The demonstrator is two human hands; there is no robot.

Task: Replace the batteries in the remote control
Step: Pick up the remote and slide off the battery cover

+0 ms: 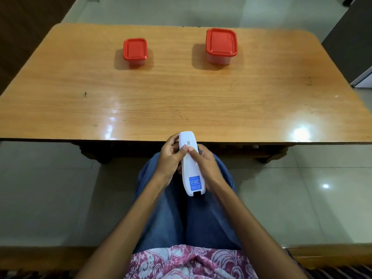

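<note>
One wide-angle camera on the person's head looks forward and steeply down. The lap and both forearms fill the near bottom of the view, the desk (181, 93) spans the middle, and the tiled floor (50, 188) shows beyond and around it.

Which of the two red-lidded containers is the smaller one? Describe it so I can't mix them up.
Start at the wooden table. Toward its far edge stand two red-lidded containers; the smaller container is the left one. It is lower and narrower than the larger container to its right.

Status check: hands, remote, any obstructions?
Left hand and right hand both gripping remote, back side up, thumbs on cover. Cover on. Nothing in the way.
</note>
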